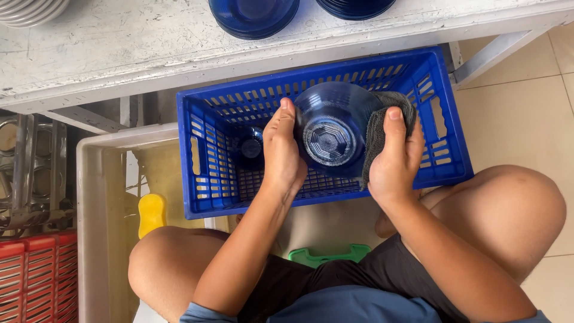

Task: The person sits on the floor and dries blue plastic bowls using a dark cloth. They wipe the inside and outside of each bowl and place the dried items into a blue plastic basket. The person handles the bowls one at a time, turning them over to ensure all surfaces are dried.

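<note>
Left hand (282,157) clamps bowl (330,134) rim; right hand (396,157) presses cloth (378,128) on opposite rim. Bowl held over crate (445,128). Second bowl (250,148) beyond left hand. Sponge (151,213), tub (89,227) below-left.

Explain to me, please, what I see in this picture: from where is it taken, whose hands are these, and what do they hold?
There is no machine here. The one picture comes from a camera worn on a person's head, looking down, so you see that person's own arms and bent knees.

The left hand grips one edge of a blue glass bowl. The right hand holds the other edge through a grey cloth. The bowl is over a blue plastic crate, in which another dark blue dish lies.

Above is a worn white table with stacks of blue bowls and pale plates. On the left stand a beige tub with a yellow sponge and a red crate.
</note>
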